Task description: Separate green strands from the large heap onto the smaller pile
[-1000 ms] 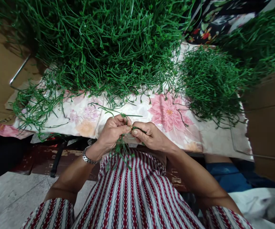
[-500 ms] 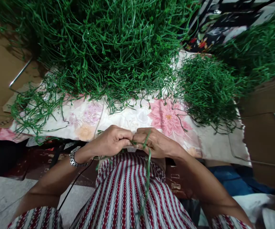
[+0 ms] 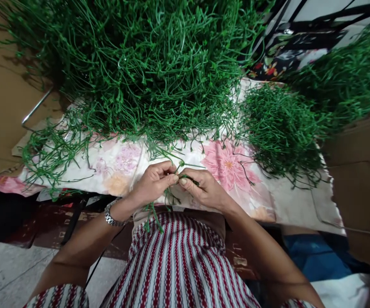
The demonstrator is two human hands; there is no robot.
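My left hand (image 3: 154, 182) and my right hand (image 3: 204, 188) meet over the front edge of the flowered cloth, fingertips pinched close together. Between them are thin green artificial plant stems (image 3: 181, 163), gripped by both hands. Some stem ends stick up past the fingers towards the cloth; others hang below my left hand, over the striped garment. How many stems each hand has is hidden by the fingers. Ahead lies a large heap of the same green stems (image 3: 146, 77).
A smaller heap of stems (image 3: 281, 128) is on the right of the flowered cloth (image 3: 117, 179), and loose stems (image 3: 55, 149) lie at its left. Cardboard (image 3: 2, 115) with a metal wire handle (image 3: 37, 107) flanks the left. Blue clothing of another person (image 3: 316, 256) shows at lower right.
The stem that hung from my right hand down the garment no longer hangs there. Stem ends now stick up above the fingers and hang below my left hand. My hands have turned slightly.
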